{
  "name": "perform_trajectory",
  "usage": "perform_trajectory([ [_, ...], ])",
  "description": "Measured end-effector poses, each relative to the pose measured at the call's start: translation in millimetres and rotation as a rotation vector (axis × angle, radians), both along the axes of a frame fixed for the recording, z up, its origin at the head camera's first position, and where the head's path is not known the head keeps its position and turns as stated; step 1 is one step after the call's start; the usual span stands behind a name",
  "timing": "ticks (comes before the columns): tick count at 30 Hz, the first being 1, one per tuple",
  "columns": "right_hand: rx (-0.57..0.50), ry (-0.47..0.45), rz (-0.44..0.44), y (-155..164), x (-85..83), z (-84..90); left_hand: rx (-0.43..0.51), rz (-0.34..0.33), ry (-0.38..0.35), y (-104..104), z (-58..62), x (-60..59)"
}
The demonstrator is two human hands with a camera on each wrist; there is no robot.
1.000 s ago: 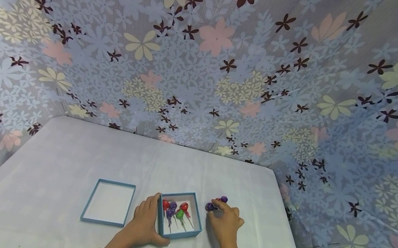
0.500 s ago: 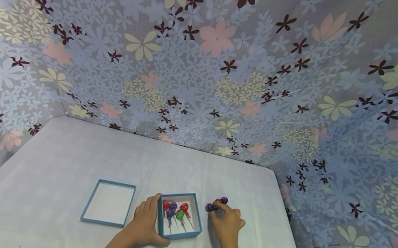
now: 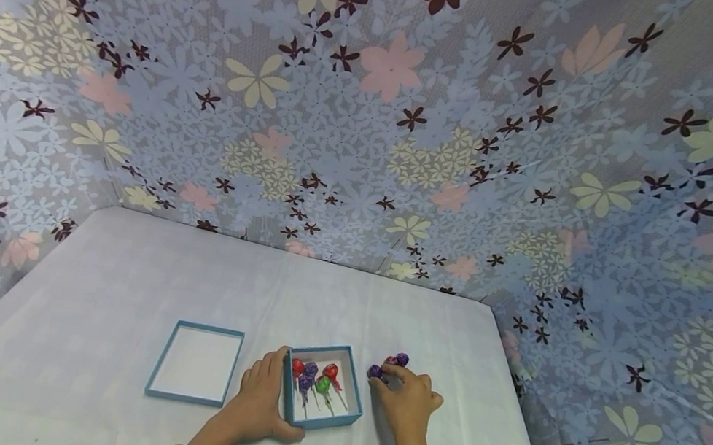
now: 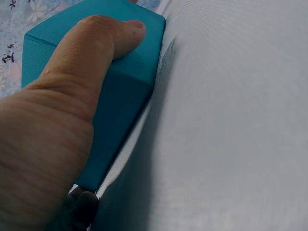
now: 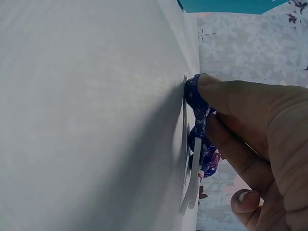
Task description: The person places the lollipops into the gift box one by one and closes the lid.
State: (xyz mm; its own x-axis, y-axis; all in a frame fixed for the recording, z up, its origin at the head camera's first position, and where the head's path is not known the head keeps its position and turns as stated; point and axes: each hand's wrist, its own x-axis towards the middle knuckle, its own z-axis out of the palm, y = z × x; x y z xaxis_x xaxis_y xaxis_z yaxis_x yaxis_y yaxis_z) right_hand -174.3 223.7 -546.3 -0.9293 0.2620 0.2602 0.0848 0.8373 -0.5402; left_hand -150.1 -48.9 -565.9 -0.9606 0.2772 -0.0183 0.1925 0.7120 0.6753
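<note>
My left hand [image 3: 257, 396] grips the blue box [image 3: 353, 391] at its left side. Its thumb [image 4: 113, 38] lies along the near wall in the left wrist view. Inside the open box are red, purple and green lollipops [image 3: 322, 384] on white sticks. To the right of the box, my right hand [image 3: 405, 403] pinches a purple lollipop [image 3: 375, 371] by its wrapped head, low over the cloth. The right wrist view has the thumb on that lollipop's head [image 5: 193, 93]. Another purple lollipop [image 3: 402, 359] and a red one [image 3: 390, 360] lie just beyond the fingertips, partly hidden.
A shallow box lid [image 3: 195, 363] with a blue rim and white inside lies to the left of my left hand. White cloth [image 3: 296, 289] covers the table. Flower-patterned fabric [image 3: 367, 128] rises behind it and at both sides.
My right thumb and forefinger have shifted slightly and now close on the purple lollipop's head. The left hand, the box and the lid stay in place.
</note>
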Motion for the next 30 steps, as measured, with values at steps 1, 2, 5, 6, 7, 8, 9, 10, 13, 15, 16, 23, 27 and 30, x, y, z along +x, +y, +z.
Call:
perform_trajectory([
  [1,0.001,-0.003,0.0,-0.2,0.0,0.3,0.0,0.0,0.001,0.0,0.3,0.2],
  [2,0.002,-0.006,0.001,-0.4,-0.1,0.4,0.0,0.001,0.004,0.0,0.8,0.5],
  [5,-0.002,-0.018,0.001,-1.0,-0.3,0.6,-0.001,0.002,0.009,0.0,1.7,0.9],
  [6,-0.001,-0.022,0.0,-1.2,-0.4,0.5,-0.001,0.003,0.011,0.1,2.0,1.0],
  [7,-0.001,-0.024,0.0,-1.4,-0.5,0.6,0.001,0.002,0.013,0.2,2.3,1.1],
  [8,0.0,-0.026,-0.002,-1.6,-0.6,0.6,0.004,0.002,0.014,0.3,2.4,1.1],
  [9,0.001,-0.027,-0.003,-1.7,-0.7,0.6,0.006,0.002,0.015,0.3,2.3,1.0],
  [10,0.003,-0.027,-0.004,-2.0,-0.8,0.7,0.011,0.0,0.02,0.4,2.3,0.8],
  [13,0.013,-0.034,-0.008,-3.0,-0.8,0.9,0.015,-0.001,0.018,0.6,2.2,0.8],
  [15,0.02,-0.041,-0.012,-3.4,-1.0,0.7,0.015,0.0,0.017,0.5,1.8,0.6],
  [16,0.02,-0.043,-0.013,-3.6,-0.7,0.9,0.015,0.0,0.016,0.6,1.8,0.6],
  [23,0.015,-0.044,-0.01,-4.0,0.3,2.5,0.018,0.0,0.012,0.1,2.6,1.2],
  [27,0.009,-0.046,-0.021,-6.1,0.5,3.6,0.013,-0.004,0.013,0.1,2.3,1.5],
  [30,0.01,-0.042,-0.033,-8.2,-0.4,4.7,0.009,-0.006,0.011,0.0,2.3,1.0],
])
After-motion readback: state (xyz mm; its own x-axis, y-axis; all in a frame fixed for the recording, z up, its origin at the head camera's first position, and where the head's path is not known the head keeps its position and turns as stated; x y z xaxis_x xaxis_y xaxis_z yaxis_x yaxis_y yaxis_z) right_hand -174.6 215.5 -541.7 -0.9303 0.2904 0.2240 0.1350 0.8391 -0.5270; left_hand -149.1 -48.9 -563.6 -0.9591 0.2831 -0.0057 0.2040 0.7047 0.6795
